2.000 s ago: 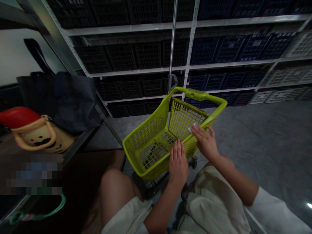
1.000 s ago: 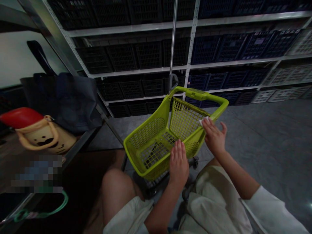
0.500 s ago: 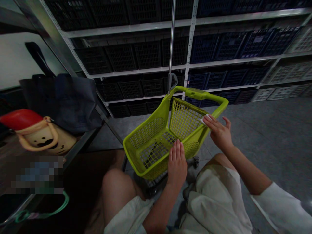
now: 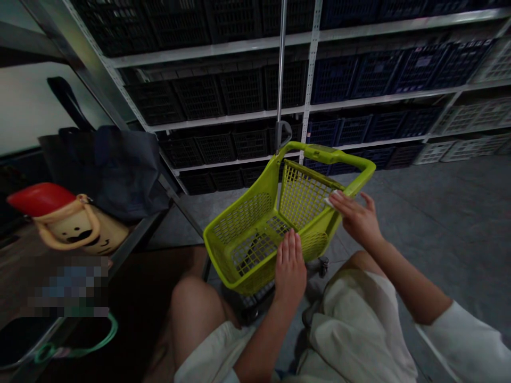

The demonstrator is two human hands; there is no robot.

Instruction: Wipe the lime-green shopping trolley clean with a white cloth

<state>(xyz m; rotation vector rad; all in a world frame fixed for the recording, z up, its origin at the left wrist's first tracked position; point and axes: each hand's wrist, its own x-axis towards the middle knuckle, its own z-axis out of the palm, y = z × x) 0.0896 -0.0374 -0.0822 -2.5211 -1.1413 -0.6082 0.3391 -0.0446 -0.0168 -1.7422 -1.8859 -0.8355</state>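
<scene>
A yellow-green shopping cart [image 4: 223, 223] with mesh sides stands in front of my knees. My left hand [image 4: 290, 263] lies on its near rim, fingers straight and together, with nothing visible held. Farther right along the same rim, near the handle [image 4: 339, 156], is my right hand [image 4: 358, 214]. Under its fingertips a small white cloth or tissue [image 4: 329, 201] is pressed against the rim; most of it is hidden by the fingers. A mesh flap [image 4: 305, 194] stands at the cart's handle end, close to that cloth.
Shelves with black crates [image 4: 241, 90] and blue crates [image 4: 334, 80] fill the background. A metal pole [image 4: 282, 64] rises behind the cart. On the left table are a dark bag [image 4: 131, 175], a red-topped cartoon bag [image 4: 90, 226] and a green cord [image 4: 107, 338].
My right hand has slid a little to the left along the rim with the white cloth. My left hand stays in place. The view has shifted slightly.
</scene>
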